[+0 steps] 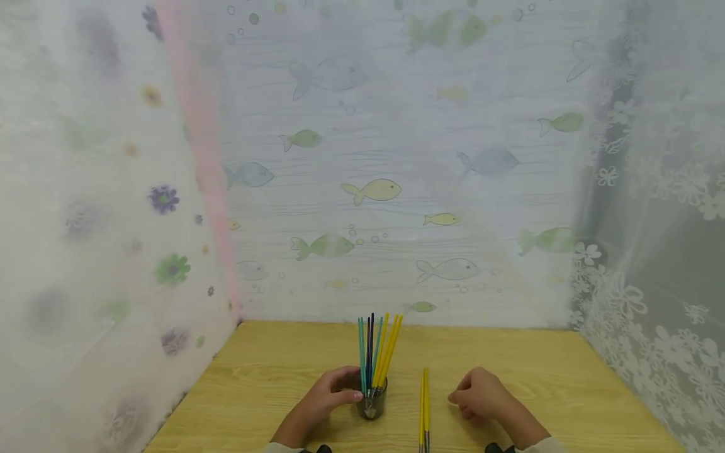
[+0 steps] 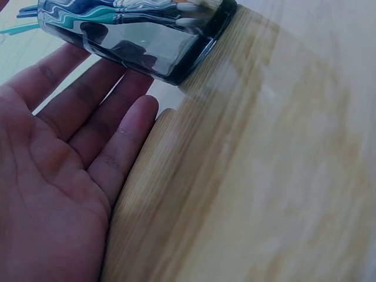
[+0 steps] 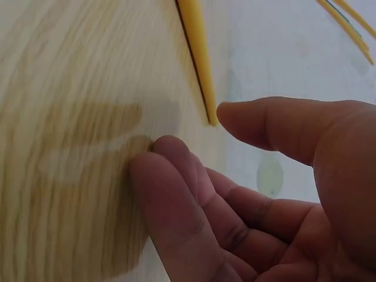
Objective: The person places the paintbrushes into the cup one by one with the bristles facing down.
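A dark, see-through glass (image 1: 371,408) stands upright on the table, and my left hand (image 1: 325,396) holds it from the left side. In the head view my thumb is at the front of the glass and the fingers go behind it. Several paintbrushes (image 1: 374,358) with teal, dark blue and yellow handles stand in it, bristles down. In the left wrist view, fingers (image 2: 117,111) touch the glass wall. Two yellow paintbrushes (image 1: 425,402) lie side by side to the right of the glass. My right hand (image 1: 481,396) is right of them, fingers loosely bent, holding nothing.
The pale wooden table (image 1: 510,352) reaches back to a white curtain (image 1: 374,126) printed with fish. A flowered sheet (image 1: 85,251) hangs at the left, and another with white flowers (image 1: 668,251) at the right.
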The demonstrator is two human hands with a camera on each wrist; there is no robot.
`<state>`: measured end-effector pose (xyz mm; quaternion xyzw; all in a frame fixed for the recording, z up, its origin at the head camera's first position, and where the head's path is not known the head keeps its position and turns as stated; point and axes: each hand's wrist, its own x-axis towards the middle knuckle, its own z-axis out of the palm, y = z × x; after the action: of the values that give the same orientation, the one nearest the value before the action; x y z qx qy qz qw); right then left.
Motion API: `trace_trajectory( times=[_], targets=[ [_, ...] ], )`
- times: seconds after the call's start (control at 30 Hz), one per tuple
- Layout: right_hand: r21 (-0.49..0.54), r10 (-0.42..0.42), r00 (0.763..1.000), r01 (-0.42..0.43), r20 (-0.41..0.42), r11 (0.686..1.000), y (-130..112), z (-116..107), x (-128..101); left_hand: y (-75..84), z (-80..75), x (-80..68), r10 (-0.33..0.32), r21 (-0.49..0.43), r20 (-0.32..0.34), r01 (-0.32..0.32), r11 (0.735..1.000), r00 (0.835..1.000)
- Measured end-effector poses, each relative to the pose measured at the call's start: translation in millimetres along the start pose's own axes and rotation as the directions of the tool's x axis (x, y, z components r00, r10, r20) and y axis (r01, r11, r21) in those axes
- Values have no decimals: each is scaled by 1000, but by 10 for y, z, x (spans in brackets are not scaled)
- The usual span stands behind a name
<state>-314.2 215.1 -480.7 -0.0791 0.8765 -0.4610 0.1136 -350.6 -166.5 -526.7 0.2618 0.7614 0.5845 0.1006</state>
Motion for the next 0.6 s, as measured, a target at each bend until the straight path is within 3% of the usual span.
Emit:
trace_trajectory(
  times=[0.17, 0.6],
  targets=[
    [-18, -39, 999, 40, 22, 999, -72, 111, 16, 15, 10, -10, -20, -12, -11, 20, 1000, 1000],
    [-153, -101, 994, 94, -38, 984, -185, 310, 132, 31, 28, -25, -21, -43, -11, 20, 999, 1000]
  ],
)
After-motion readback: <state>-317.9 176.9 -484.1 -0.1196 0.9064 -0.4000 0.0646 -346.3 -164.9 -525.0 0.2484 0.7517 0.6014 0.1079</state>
